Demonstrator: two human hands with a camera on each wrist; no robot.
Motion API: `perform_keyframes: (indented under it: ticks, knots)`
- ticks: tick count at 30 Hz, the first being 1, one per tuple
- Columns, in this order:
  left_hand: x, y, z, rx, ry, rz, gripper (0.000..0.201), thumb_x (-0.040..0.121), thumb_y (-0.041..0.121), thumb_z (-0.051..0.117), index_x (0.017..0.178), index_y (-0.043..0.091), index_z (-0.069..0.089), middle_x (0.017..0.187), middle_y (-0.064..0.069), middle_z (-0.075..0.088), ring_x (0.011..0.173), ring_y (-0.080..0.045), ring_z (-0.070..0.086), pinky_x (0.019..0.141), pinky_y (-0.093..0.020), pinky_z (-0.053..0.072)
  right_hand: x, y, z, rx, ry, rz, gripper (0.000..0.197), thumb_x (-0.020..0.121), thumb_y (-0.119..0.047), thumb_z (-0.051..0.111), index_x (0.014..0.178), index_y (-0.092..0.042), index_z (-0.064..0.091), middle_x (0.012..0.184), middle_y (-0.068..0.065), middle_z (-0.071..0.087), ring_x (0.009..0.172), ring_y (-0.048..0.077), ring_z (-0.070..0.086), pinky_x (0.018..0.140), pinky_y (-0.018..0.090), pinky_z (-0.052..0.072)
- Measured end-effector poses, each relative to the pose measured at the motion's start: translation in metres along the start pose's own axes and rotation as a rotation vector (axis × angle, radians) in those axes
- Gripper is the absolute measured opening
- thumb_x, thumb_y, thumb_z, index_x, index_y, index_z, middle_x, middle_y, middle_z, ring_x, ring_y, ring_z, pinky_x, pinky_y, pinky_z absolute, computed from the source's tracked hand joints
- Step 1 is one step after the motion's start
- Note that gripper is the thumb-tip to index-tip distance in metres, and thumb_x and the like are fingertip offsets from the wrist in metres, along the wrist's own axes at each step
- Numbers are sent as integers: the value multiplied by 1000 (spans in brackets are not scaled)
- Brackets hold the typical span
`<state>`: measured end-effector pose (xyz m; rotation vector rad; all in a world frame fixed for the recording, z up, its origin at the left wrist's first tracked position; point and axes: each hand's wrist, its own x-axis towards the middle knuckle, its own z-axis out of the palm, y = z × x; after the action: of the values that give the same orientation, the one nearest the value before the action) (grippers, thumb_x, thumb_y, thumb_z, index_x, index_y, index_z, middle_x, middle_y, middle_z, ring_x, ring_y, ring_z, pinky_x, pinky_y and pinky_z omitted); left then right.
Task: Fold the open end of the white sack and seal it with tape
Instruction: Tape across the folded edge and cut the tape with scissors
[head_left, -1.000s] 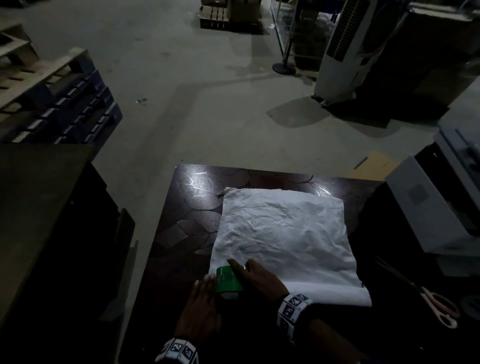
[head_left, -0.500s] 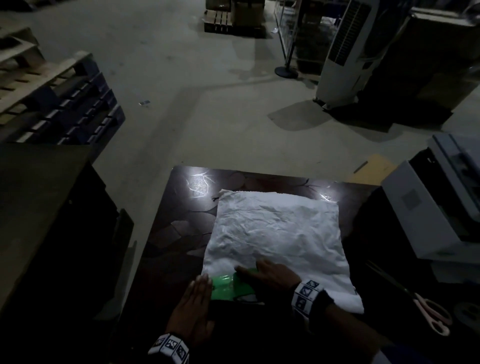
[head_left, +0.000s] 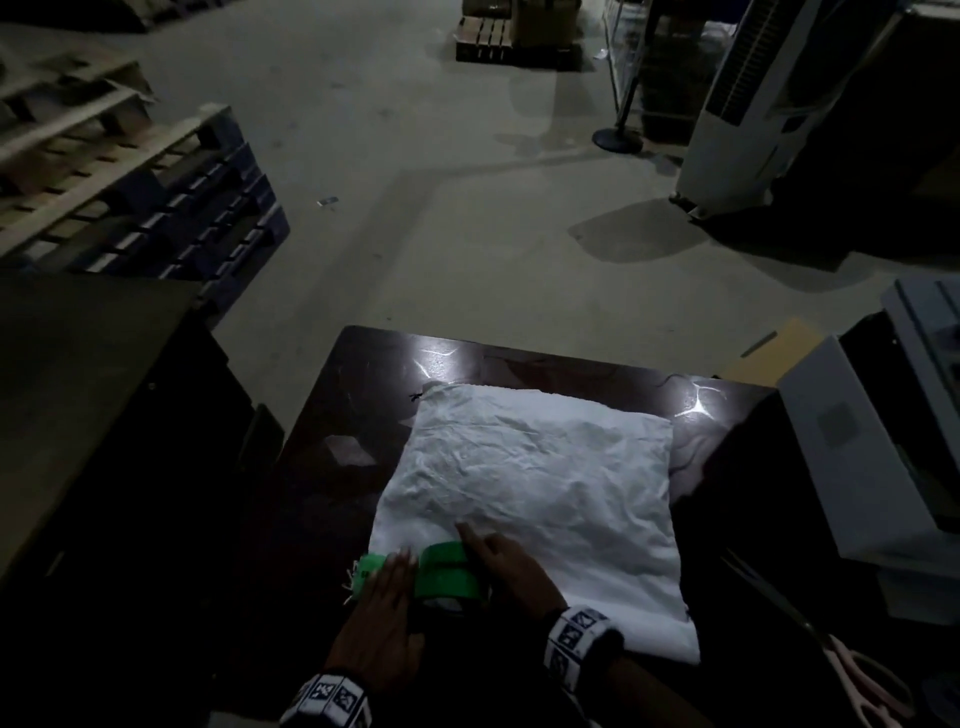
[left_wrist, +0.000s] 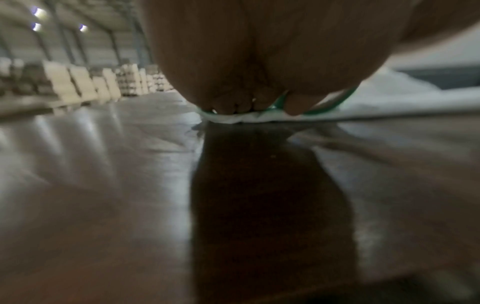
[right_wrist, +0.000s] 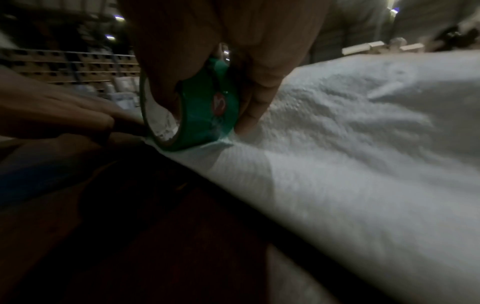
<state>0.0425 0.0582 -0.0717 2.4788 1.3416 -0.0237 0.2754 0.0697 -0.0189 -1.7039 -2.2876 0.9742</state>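
White sack (head_left: 535, 493) lay flat on the dark bench (head_left: 337, 467), folded end at the near edge. Left hand (head_left: 382, 618), at the sack's near-left corner, lay flat with fingers straight, pressing a strip of green tape (head_left: 371, 564) onto the fold. Just right of it, right hand (head_left: 511, 564) gripped the green tape roll (head_left: 444, 571), thumb seemingly through its core, roll upright on the sack. Scissors (head_left: 862, 675) lay well right of the sack, dim.
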Motion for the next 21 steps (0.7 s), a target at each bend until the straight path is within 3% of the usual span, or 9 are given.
perform_keyframes:
  ticks: [2, 5, 8, 10, 12, 14, 16, 18, 21]
  knots:
    - [0, -1, -3, -21, -49, 21, 82, 80, 41, 41, 147, 2, 14, 159, -8, 2, 146, -18, -2, 115, -30, 3, 0, -1, -5, -90, -33, -19, 69, 82, -51, 22, 144, -51, -8, 117, 19, 47, 106, 33, 50, 84, 38, 44]
    - [1, -7, -7, 30, -212, 43, 109, 59, 48, 49, 149, 9, 2, 159, -6, -1, 146, -19, 0, 115, -27, 0, -2, 9, -17, -283, -50, -70, 82, 80, -65, 38, 149, -29, 11, 116, 18, 51, 105, 37, 51, 78, 44, 48]
    - [3, -5, -8, 29, -304, 9, 102, 60, 48, 53, 148, 10, 19, 156, -8, 14, 146, -17, 2, 114, -25, 1, -9, 9, -30, -323, -55, -63, 84, 78, -74, 45, 143, -28, 18, 117, 17, 53, 107, 38, 51, 78, 46, 49]
    - [5, -1, -7, 43, -333, -6, 98, 58, 50, 52, 144, 8, 30, 154, -7, 21, 146, -18, -2, 113, -27, 0, -9, 10, -30, -316, -55, -38, 80, 81, -69, 50, 143, -28, 19, 115, 18, 54, 106, 38, 52, 78, 46, 48]
    - [5, -1, -6, 32, -298, 4, 103, 58, 50, 51, 147, 9, 20, 155, -4, 14, 144, -21, 16, 113, -27, 3, -14, 10, -31, -241, -32, -32, 78, 84, -56, 57, 146, -25, 21, 117, 18, 55, 109, 37, 52, 85, 44, 47]
    - [4, 0, -9, -5, -258, 4, 105, 61, 48, 51, 149, 11, 7, 153, -5, 20, 137, -24, 33, 112, -27, 6, -21, 12, -27, 59, 14, 33, 77, 82, -35, 71, 145, -16, 31, 121, 7, 59, 112, 21, 58, 95, 33, 49]
    - [3, 10, -10, -41, -188, 21, 100, 63, 43, 51, 149, 8, 13, 153, -10, 22, 139, -25, 28, 111, -30, 11, -30, 11, -19, 252, 61, 119, 60, 83, -18, 71, 137, -15, 45, 117, -5, 62, 104, 5, 63, 90, 20, 51]
    - [3, 23, -5, -70, -151, 38, 93, 64, 39, 50, 147, 5, 22, 155, -11, 17, 143, -24, 17, 111, -33, 13, -39, 9, -15, 229, 99, 161, 50, 87, -34, 61, 134, -19, 50, 125, -3, 59, 118, 16, 58, 96, 12, 41]
    - [3, 27, 9, -125, -160, 5, 91, 70, 37, 49, 149, 7, 16, 158, -5, 8, 145, -19, 8, 115, -30, 5, -35, 14, -8, 70, 132, -7, 76, 77, -54, 49, 143, -19, 39, 139, 6, 50, 127, 20, 46, 104, 17, 31]
